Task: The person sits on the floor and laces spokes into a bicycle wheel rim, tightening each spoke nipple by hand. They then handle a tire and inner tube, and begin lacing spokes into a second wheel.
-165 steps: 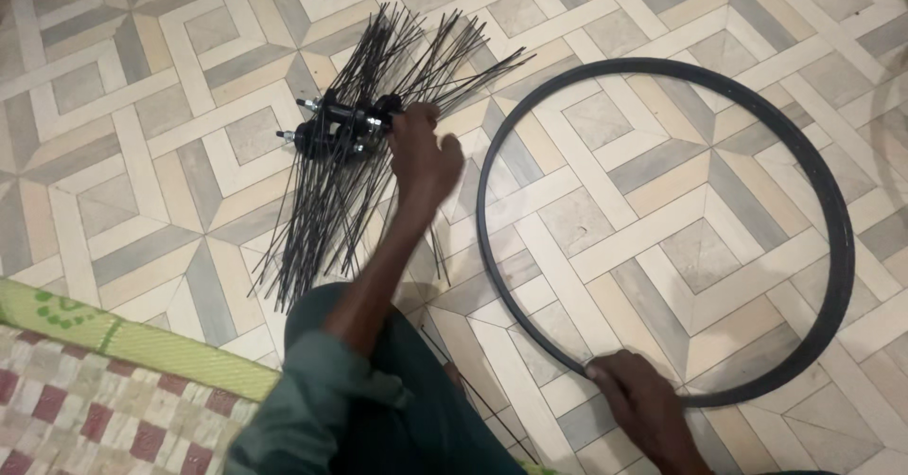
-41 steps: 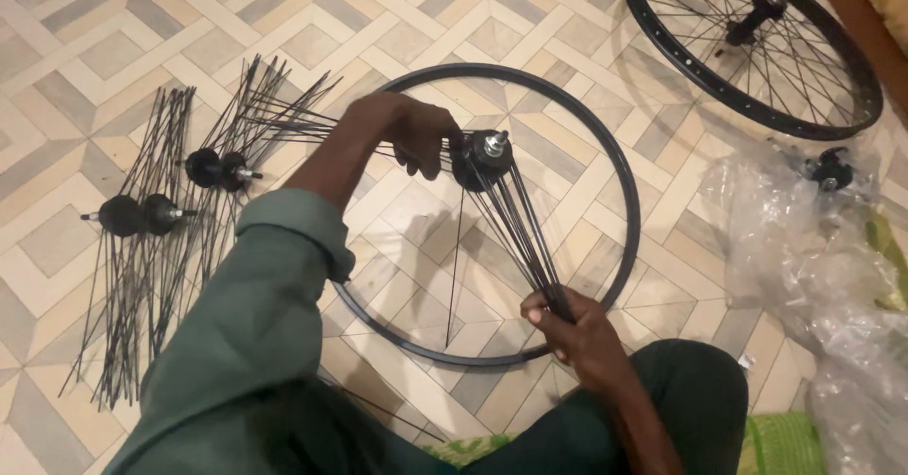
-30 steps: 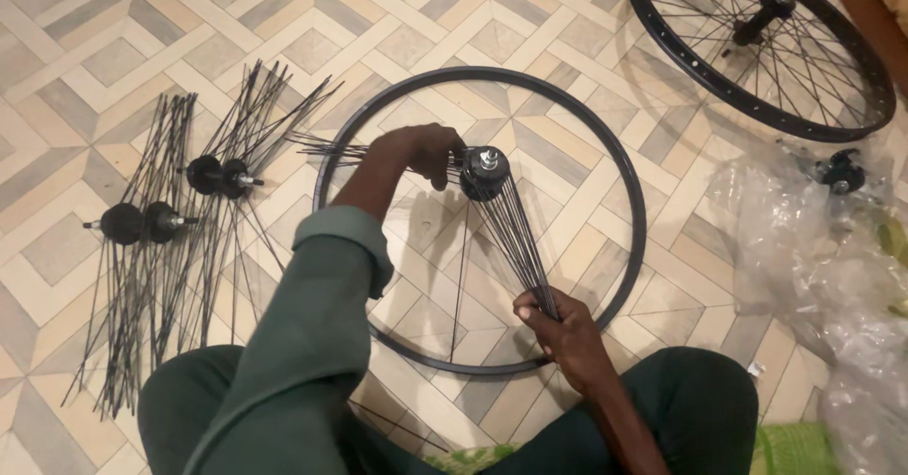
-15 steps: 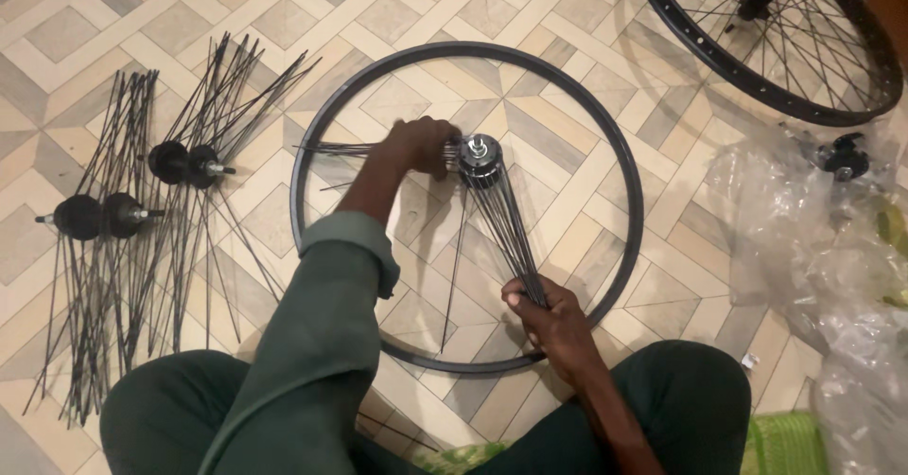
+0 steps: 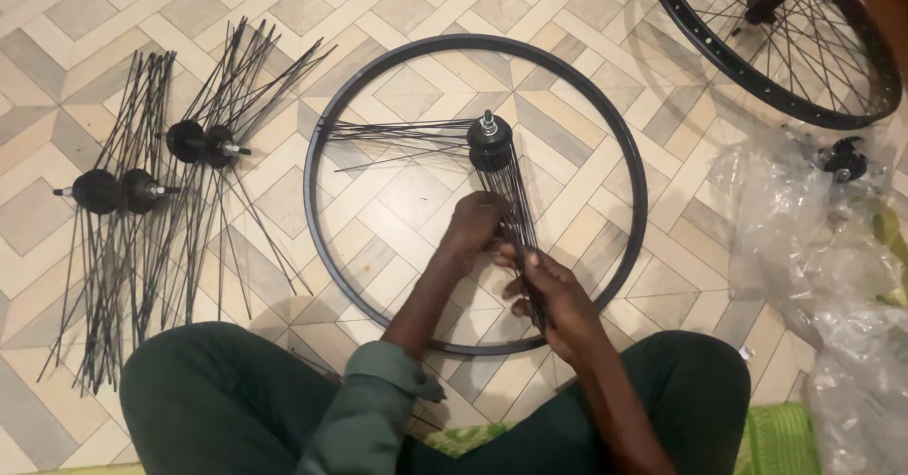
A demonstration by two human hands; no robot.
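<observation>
Left hand (image 5: pixel 473 234) off the hub (image 5: pixel 490 146) since half a second ago; now beside right hand (image 5: pixel 553 295) on the near spoke bundle (image 5: pixel 515 219). Fingers of both closed around spokes. Hub stands inside rim (image 5: pixel 322 134) on floor, unsupported. Sorting spokes, apparently.

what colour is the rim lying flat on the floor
Black rim, clearest in the head view.

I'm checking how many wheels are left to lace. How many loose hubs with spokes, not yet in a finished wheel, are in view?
3: one hub inside the bare rim, its spokes gripped by the left hand and right hand; two spoked hubs on the floor at left. More may lie under the plastic.
</observation>
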